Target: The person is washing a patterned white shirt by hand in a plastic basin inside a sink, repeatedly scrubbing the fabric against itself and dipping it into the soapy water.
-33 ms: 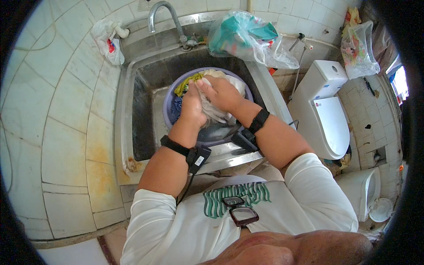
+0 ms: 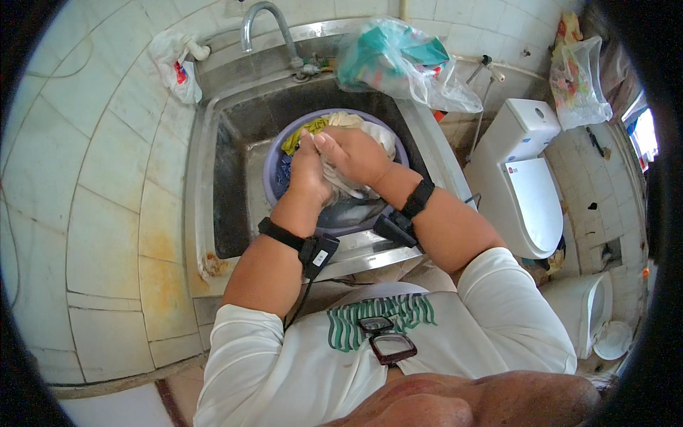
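Both my hands are closed together over a purple basin [image 2: 268,178], gripping a wet white cloth [image 2: 341,183] between them. My left hand [image 2: 309,171] holds it from the left, thumb up. From the right, my right hand [image 2: 361,154] wraps over it, hiding much of the bunched fabric. Around them in the basin lie a yellow-green patterned cloth [image 2: 311,129], a dark blue cloth [image 2: 285,169], a cream cloth [image 2: 343,119] and more white fabric [image 2: 384,136]. Greyish water [image 2: 350,212] shows at the basin's near side.
The basin stands in a metal sink [image 2: 231,192] under a curved faucet [image 2: 267,8]. A plastic bag with green contents [image 2: 398,60] rests on the sink's back right corner. To the right stands a white toilet [image 2: 533,199]. A tiled wall [image 2: 107,228] borders the left.
My hands have shifted slightly, with the right hand turned further over the white cloth. Less of the cloth shows between them.
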Motion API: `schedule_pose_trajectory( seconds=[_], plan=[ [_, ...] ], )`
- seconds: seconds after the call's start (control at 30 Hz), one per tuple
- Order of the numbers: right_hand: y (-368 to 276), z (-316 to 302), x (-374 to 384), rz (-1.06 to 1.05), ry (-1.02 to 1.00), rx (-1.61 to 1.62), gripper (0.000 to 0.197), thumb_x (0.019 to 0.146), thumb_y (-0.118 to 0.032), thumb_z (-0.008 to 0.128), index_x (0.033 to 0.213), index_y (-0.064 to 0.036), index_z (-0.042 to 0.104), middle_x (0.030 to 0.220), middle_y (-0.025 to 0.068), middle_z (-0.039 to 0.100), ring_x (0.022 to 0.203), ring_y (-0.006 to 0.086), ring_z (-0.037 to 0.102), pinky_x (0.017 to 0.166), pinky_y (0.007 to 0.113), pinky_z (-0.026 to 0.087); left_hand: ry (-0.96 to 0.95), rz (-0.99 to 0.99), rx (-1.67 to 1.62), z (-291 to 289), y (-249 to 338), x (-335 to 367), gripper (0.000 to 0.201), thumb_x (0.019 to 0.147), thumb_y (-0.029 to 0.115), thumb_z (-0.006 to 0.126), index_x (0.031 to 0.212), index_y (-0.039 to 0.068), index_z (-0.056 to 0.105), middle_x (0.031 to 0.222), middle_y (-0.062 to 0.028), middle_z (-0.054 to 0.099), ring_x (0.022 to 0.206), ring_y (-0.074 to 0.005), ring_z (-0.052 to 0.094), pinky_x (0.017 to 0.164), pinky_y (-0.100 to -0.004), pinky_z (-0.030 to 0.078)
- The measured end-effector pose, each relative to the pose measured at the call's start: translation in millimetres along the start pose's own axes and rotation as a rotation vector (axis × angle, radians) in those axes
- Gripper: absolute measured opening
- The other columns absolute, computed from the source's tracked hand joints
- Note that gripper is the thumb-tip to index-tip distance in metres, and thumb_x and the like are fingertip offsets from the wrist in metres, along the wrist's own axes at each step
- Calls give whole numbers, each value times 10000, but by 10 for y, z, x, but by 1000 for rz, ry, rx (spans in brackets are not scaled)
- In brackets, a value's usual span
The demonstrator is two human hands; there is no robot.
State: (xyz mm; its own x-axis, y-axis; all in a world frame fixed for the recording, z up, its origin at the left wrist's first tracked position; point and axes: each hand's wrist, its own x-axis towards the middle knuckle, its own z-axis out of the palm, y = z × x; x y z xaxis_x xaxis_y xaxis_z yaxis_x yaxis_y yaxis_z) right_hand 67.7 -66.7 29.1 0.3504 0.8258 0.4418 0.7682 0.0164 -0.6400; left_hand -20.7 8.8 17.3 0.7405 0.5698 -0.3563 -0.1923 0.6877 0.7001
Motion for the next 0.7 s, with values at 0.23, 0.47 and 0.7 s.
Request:
schedule_pose_trajectory(
  seconds=[0.23, 0.47, 0.7],
  plan=[
    [12, 30, 2, -4, 46, -195, 380, 905, -395, 424, 850, -82, 631, 810, 184, 638, 745, 378, 604, 674, 483, 473, -122, -45, -28, -36, -44, 41, 585, 941, 526, 320, 1231, 33, 441, 1197, -154, 528, 1077, -306, 540, 906, -460, 440],
    [185, 112, 18, 116, 92, -81, 366, 902, -330, 461, 746, -17, 570, 729, 236, 579, 683, 432, 543, 621, 484, 426, -49, 13, 63, -62, -91, 110, 572, 947, 516, 312, 1246, 45, 437, 1192, -157, 526, 1072, -293, 545, 904, -449, 441],
    [-315, -21, -101, -159, -36, -152, 404, 908, -402, 406, 831, -75, 630, 784, 197, 630, 726, 391, 601, 665, 494, 473, -87, -45, 1, 5, 50, -113, 550, 943, 514, 331, 1212, 57, 475, 1136, -143, 566, 1027, -287, 567, 866, -431, 471]
  ],
)
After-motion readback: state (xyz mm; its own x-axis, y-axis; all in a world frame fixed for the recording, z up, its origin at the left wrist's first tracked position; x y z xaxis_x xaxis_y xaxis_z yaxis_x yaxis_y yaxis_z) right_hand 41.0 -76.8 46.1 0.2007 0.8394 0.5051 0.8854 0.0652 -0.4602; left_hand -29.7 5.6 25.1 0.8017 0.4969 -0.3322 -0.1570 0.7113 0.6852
